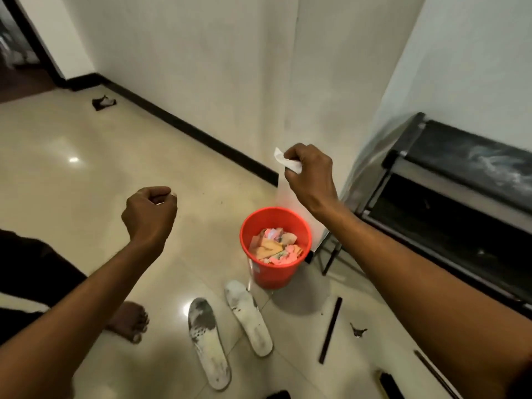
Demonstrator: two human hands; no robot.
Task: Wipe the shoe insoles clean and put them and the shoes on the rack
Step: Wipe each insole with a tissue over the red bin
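Note:
Two white insoles with dark dirt stains lie side by side on the tiled floor, the left insole (207, 342) and the right insole (248, 316), toes pointing away from me. My right hand (309, 177) is raised above the red bin and pinches a crumpled white tissue (288, 163). My left hand (149, 213) hovers to the left with its fingers curled; nothing shows in it. A dark metal shoe rack (449, 194) stands against the wall on the right. No shoes are in view.
A red plastic bin (273, 272) with crumpled paper stands just beyond the insoles. A dark stick (331, 329) and a small dark scrap (357, 331) lie on the floor on the right. My bare foot (129, 319) is at the left. A dark object (103, 102) lies far left.

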